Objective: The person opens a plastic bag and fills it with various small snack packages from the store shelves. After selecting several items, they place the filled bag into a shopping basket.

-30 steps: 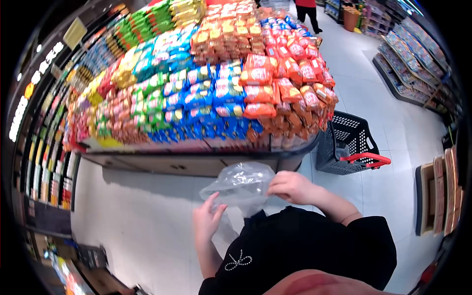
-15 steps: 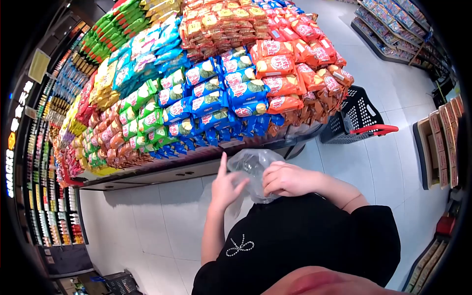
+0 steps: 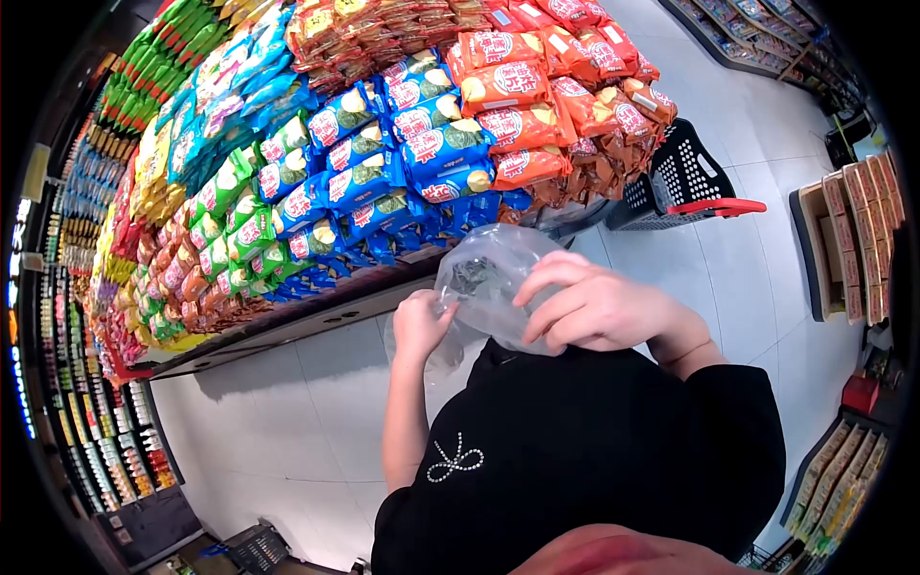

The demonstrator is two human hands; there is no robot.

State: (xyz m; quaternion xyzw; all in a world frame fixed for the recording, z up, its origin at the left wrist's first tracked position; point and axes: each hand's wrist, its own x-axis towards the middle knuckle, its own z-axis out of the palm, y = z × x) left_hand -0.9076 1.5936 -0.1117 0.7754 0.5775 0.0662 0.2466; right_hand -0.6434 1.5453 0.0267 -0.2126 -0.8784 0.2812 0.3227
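A clear plastic bag [image 3: 498,251] is held up in front of my chest, its mouth spread apart. My left hand [image 3: 422,324] pinches the bag's left edge between thumb and fingers. On the other side, my right hand [image 3: 606,307] grips the rim with curled fingers, its thumb hidden. A dark patch shows through the plastic; I cannot tell whether it lies inside. Just beyond the bag, blue snack packets [image 3: 446,149] and orange snack packets [image 3: 517,126] are piled on the display.
Green packets [image 3: 222,187] continue the heap to the left. A black shopping basket [image 3: 671,182] with a red handle [image 3: 719,207] stands past the display's right end. Stocked shelves [image 3: 110,412] line the left, and a rack of boxes [image 3: 853,244] stands at right.
My left hand has closed from a spread, pointing pose onto the bag's edge. The bag's mouth is wider, and my right hand has shifted right and nearer. The view has moved closer to the display.
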